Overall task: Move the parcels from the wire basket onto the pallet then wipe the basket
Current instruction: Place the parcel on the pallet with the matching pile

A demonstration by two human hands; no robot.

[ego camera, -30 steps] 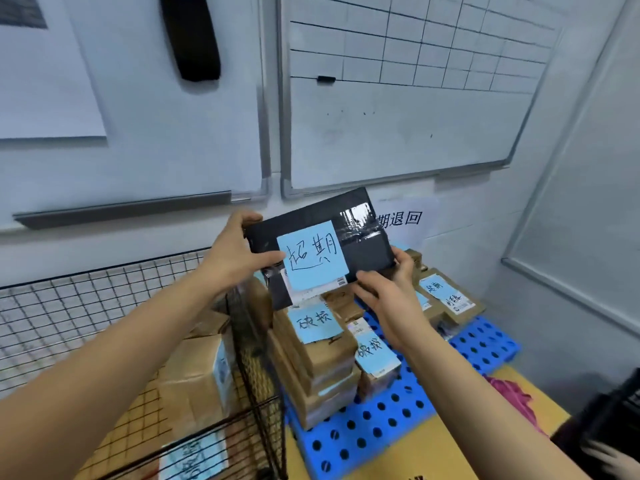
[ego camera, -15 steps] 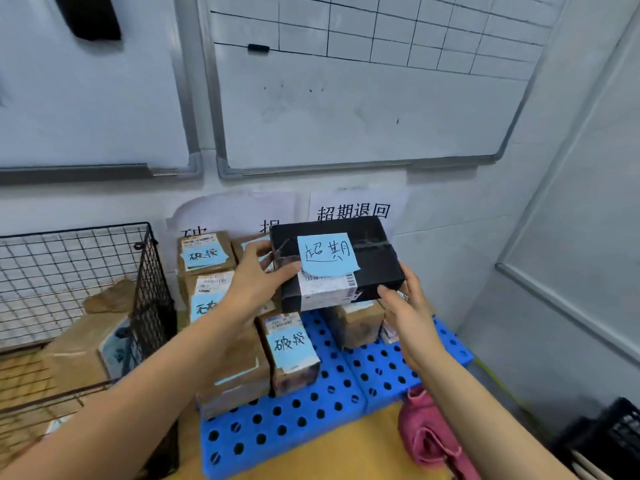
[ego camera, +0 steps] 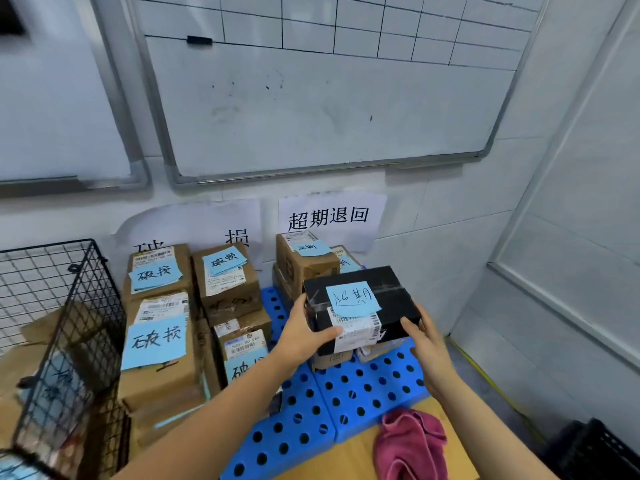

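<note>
Currently left hand (ego camera: 304,332) and right hand (ego camera: 424,341), fingers curled, grip black parcel (ego camera: 360,299); placement likely needs level lowering onto cartons (ego camera: 330,359) beneath fingers.

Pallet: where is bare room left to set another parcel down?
The blue pallet is bare along its front, between the black parcel, held by the left hand and right hand, and the pink cloth. A narrow gap runs between the stacks. Its left side and back are crowded with brown parcels.
</note>
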